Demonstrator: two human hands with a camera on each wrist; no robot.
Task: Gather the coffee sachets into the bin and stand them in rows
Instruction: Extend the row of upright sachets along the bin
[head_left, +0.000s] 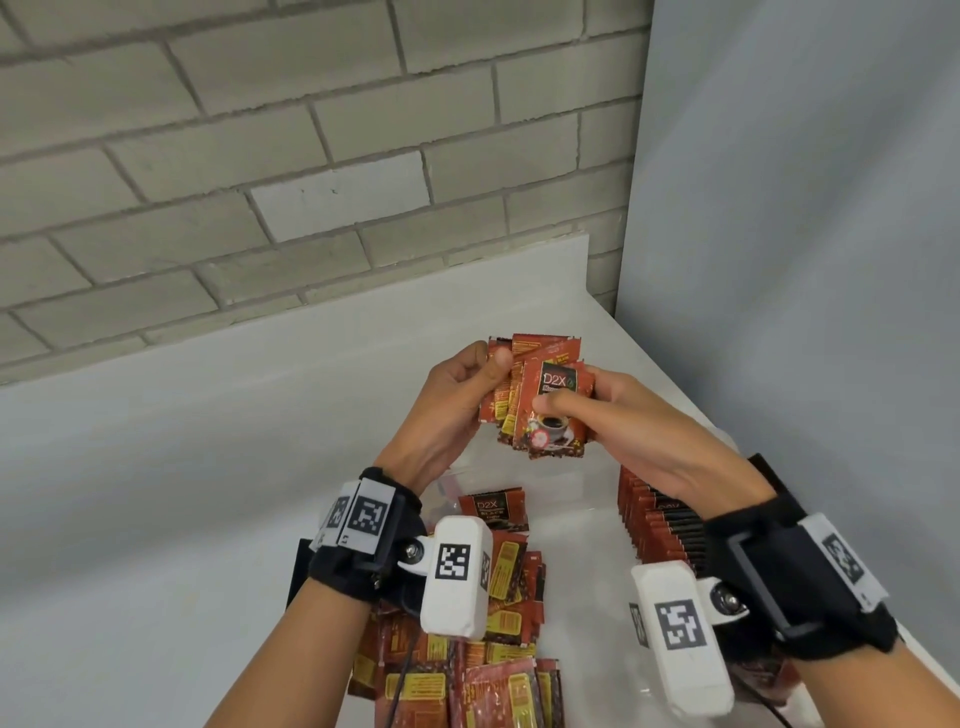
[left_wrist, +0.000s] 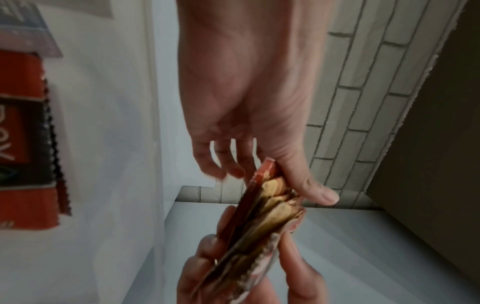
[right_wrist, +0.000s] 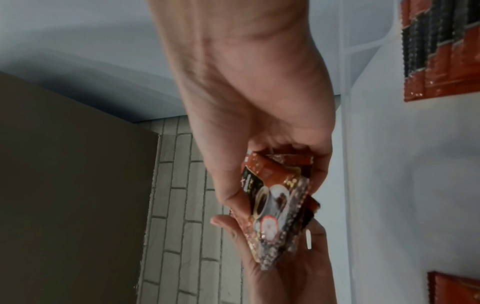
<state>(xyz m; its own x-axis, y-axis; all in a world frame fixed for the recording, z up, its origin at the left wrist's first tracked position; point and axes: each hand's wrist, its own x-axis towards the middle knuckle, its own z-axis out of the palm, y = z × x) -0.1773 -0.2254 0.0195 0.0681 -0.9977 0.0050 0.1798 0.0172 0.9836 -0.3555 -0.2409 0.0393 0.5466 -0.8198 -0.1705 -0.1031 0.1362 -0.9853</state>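
Both hands hold one bundle of red coffee sachets (head_left: 540, 400) up in the air above the clear plastic bin (head_left: 587, 488). My left hand (head_left: 485, 371) pinches the bundle's upper left, thumb on the front. My right hand (head_left: 574, 397) grips its right side, thumb across the front sachet with the cup picture. The left wrist view shows the bundle (left_wrist: 267, 205) edge-on between the left hand (left_wrist: 272, 181) and the right fingers (left_wrist: 207, 261). In the right wrist view my right hand (right_wrist: 285, 168) wraps the bundle (right_wrist: 275, 201). A row of standing sachets (head_left: 660, 519) lines the bin's right side.
One sachet (head_left: 493, 512) lies against the bin's left part. A loose pile of sachets (head_left: 493, 660) lies on the white table (head_left: 156, 493) near me, under my left wrist. A grey brick wall (head_left: 260, 156) stands behind and a plain panel (head_left: 805, 208) to the right.
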